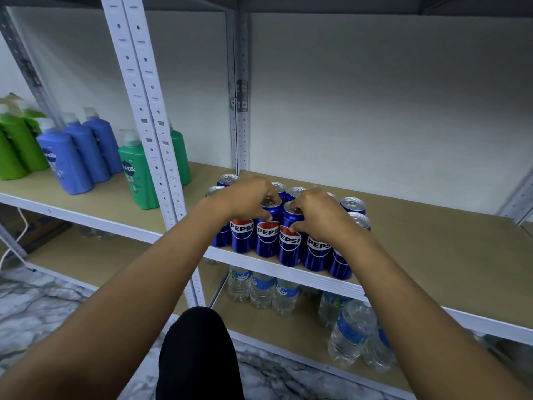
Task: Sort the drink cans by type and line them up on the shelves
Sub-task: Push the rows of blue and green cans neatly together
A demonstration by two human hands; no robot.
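Several blue Pepsi cans [241,236] stand in rows on the middle shelf [432,241] near its front left corner. My left hand [248,199] curls over the top of one front-row can [268,239], fingers round its rim. Beside it, my right hand [315,215] grips the top of the neighbouring can [289,245], thumb on its front. Both cans stand upright on the shelf, touching each other. More cans [353,204] stand behind, partly hidden by my hands.
Shampoo bottles, green [135,171] and blue [65,163], stand on the left bay's shelf. A white perforated upright [153,134] divides the bays. Water bottles [261,288] fill the lower shelf. The shelf's right part is bare board. My dark-clad knee [199,353] is below.
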